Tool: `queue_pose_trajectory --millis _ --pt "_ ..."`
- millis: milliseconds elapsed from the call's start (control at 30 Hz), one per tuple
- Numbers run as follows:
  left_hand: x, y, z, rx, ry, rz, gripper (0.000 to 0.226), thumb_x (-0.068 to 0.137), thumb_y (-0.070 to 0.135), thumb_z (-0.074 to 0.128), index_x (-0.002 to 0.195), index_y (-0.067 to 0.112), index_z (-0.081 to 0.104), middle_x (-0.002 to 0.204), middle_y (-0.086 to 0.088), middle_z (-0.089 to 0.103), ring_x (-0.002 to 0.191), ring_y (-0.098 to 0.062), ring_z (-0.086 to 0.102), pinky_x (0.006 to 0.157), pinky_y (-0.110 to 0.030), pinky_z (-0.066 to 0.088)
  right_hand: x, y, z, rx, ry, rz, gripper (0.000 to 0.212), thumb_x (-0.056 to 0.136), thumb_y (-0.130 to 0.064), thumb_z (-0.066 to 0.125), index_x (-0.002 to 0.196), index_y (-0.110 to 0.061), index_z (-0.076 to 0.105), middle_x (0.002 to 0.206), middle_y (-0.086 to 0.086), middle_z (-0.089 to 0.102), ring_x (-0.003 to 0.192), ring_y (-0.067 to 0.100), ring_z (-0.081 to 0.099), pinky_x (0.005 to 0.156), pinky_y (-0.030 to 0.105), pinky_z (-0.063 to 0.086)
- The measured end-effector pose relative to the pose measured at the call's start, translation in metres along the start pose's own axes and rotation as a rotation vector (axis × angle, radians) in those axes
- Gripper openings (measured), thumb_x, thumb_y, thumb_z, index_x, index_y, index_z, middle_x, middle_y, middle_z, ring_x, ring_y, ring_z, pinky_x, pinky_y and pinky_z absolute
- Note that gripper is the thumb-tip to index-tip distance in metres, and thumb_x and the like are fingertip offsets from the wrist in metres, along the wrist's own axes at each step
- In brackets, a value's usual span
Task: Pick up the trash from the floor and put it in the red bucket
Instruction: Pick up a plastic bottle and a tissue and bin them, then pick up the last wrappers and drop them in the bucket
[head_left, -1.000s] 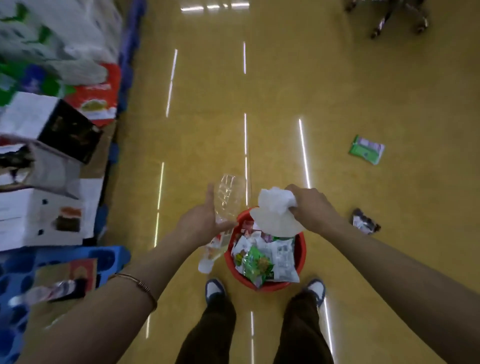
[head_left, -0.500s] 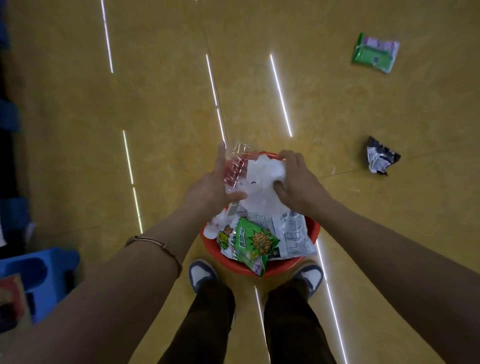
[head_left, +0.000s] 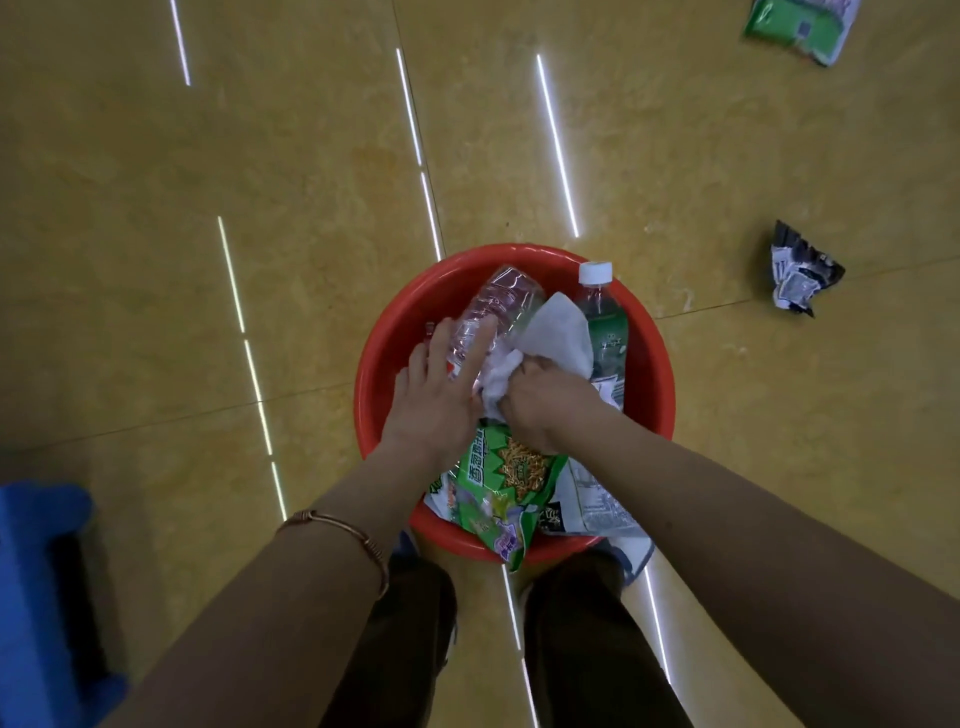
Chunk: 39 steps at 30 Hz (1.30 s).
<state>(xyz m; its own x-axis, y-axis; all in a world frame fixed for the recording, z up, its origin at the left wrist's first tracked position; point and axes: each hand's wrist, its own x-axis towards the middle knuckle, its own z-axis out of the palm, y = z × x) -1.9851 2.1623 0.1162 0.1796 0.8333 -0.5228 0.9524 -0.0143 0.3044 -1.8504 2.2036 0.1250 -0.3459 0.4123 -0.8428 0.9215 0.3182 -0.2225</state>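
The red bucket (head_left: 376, 364) stands on the yellow floor just in front of my feet, full of trash. My left hand (head_left: 436, 402) lies with straight fingers on a crushed clear plastic bottle (head_left: 501, 299) and presses it into the bucket. My right hand (head_left: 545, 408) grips a crumpled white paper (head_left: 563, 332) inside the bucket, fingers curled round it. A green-labelled bottle with a white cap (head_left: 605, 332) leans on the far right rim. A green snack bag (head_left: 501, 483) and other wrappers hang over the near rim.
A crumpled black-and-white wrapper (head_left: 800, 273) lies on the floor to the bucket's right. A green packet (head_left: 795, 26) sits at the top right edge. A blue crate (head_left: 36, 597) stands at the lower left. My legs are directly below the bucket.
Both hands came down from above the bucket into it, carrying the clear bottle and the white paper. My left hand's fingers went from gripping the bottle to lying flat on it.
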Motion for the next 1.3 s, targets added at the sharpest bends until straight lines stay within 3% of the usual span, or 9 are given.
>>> queue_pose_trajectory --millis 133,233,367,533,833,1000,1100,1167,1300 --pt "0.008 0.001 0.015 0.134 -0.025 -0.053 0.089 0.098 0.029 0.037 0.127 0.035 -0.047 0.155 -0.015 -0.016 0.142 -0.035 0.005 0.113 -0.047 0.014 0.012 -0.008 0.003 -0.061 0.031 0.069 0.048 0.096 -0.013 0.044 0.142 -0.001 0.034 0.142 0.019 0.039 0.128 0.029 0.04 0.102 0.04 0.042" --pt "0.018 0.007 0.01 0.248 -0.113 -0.083 0.085 0.097 0.031 0.034 0.124 0.031 -0.047 0.155 -0.017 -0.018 0.142 -0.035 0.005 0.112 -0.045 0.016 0.01 -0.017 -0.001 -0.196 0.079 0.178 0.057 0.098 -0.025 0.041 0.147 -0.003 0.022 0.148 0.016 0.029 0.135 0.028 0.029 0.104 0.037 0.038" --pt "0.017 0.013 -0.012 0.273 -0.263 -0.12 0.09 0.096 0.037 0.042 0.129 0.034 -0.043 0.156 -0.014 -0.02 0.144 -0.033 -0.002 0.112 -0.045 0.014 -0.032 -0.028 -0.009 -0.351 0.215 0.141 0.058 0.097 -0.031 0.041 0.145 -0.002 0.025 0.145 0.019 0.031 0.133 0.032 0.028 0.102 0.038 0.033" --pt "0.0 0.018 -0.063 0.193 -0.353 -0.021 0.087 0.092 0.047 0.048 0.144 0.038 -0.022 0.153 -0.006 -0.032 0.143 -0.034 -0.017 0.114 -0.052 0.002 -0.095 -0.013 -0.036 -0.085 0.428 0.044 0.055 0.092 -0.031 0.046 0.141 -0.01 0.031 0.141 0.012 0.038 0.13 0.029 0.034 0.104 0.042 0.031" --pt "-0.048 0.087 -0.221 0.14 -0.064 0.165 0.067 0.088 0.049 0.05 0.147 0.036 0.021 0.156 -0.003 0.014 0.141 -0.03 0.011 0.115 -0.045 0.009 -0.19 0.017 -0.141 0.08 0.607 0.123 0.058 0.092 -0.049 0.041 0.142 -0.019 0.032 0.137 0.007 0.046 0.123 0.028 0.044 0.097 0.041 0.036" --pt "-0.08 0.148 -0.332 0.151 0.06 0.263 0.056 0.09 0.046 0.047 0.142 0.03 0.033 0.148 0.001 0.03 0.135 -0.023 0.028 0.113 -0.04 0.02 -0.284 0.029 -0.21 0.227 0.74 0.156 0.059 0.093 -0.049 0.043 0.144 -0.024 0.029 0.136 0.003 0.047 0.121 0.024 0.046 0.09 0.038 0.041" --pt "-0.118 0.192 -0.402 0.189 0.08 0.364 0.045 0.092 0.041 0.046 0.134 0.026 0.046 0.136 0.002 0.046 0.12 -0.019 0.047 0.103 -0.036 0.036 -0.36 0.038 -0.249 0.408 0.845 0.173 0.058 0.091 -0.049 0.05 0.143 -0.029 0.032 0.132 -0.004 0.051 0.119 0.017 0.051 0.089 0.036 0.045" --pt "-0.146 0.218 -0.45 0.237 0.125 0.453 0.043 0.093 0.04 0.045 0.133 0.026 0.047 0.131 0.003 0.05 0.112 -0.018 0.053 0.098 -0.034 0.04 -0.414 0.04 -0.274 0.457 0.938 0.212 0.059 0.089 -0.049 0.053 0.141 -0.03 0.034 0.13 -0.007 0.054 0.117 0.016 0.053 0.09 0.037 0.047" --pt "-0.198 0.261 -0.53 0.272 0.273 0.595 0.049 0.092 0.042 0.047 0.139 0.03 0.038 0.139 0.004 0.039 0.121 -0.02 0.046 0.105 -0.036 0.033 -0.515 0.025 -0.306 0.452 1.064 0.316 0.061 0.089 -0.05 0.052 0.143 -0.031 0.031 0.136 -0.005 0.048 0.122 0.017 0.048 0.092 0.037 0.044"
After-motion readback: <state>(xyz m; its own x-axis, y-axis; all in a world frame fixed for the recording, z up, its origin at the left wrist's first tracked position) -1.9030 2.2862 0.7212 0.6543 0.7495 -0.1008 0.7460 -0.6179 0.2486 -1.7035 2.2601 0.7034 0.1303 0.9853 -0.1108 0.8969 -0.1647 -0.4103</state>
